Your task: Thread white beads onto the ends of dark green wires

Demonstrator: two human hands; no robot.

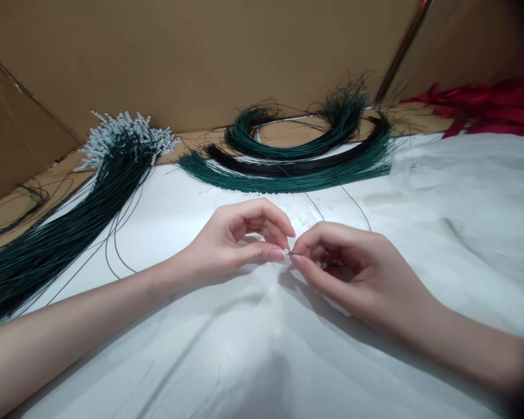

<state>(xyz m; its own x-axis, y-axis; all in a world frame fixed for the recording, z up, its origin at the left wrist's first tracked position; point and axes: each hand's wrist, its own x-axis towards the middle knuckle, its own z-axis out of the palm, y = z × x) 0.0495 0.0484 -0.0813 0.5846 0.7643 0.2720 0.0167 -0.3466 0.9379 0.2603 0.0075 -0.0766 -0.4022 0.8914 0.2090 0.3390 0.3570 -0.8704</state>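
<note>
Just above the white sheet, my left hand (pixel 238 241) pinches a small white bead (pixel 286 252) between thumb and forefinger. My right hand (pixel 360 265) meets it there, its thumb and forefinger closed on the tip of a thin dark wire (pixel 290 254). The fingertips almost touch, and whether the wire passes through the bead is too small to tell. A few white beads (pixel 321 265) show under my right fingers, partly hidden. Loose white beads (pixel 305 220) lie on the sheet behind my hands.
At left lies a thick bundle of green wires (pixel 70 238) tipped with white beads (pixel 126 137). Curved bundles of green wire (pixel 288 181) and black wire (pixel 297 167) lie at the back. Red ribbon (pixel 493 107) is at the far right. Cardboard walls (pixel 192 58) stand behind the white sheet (pixel 227 349).
</note>
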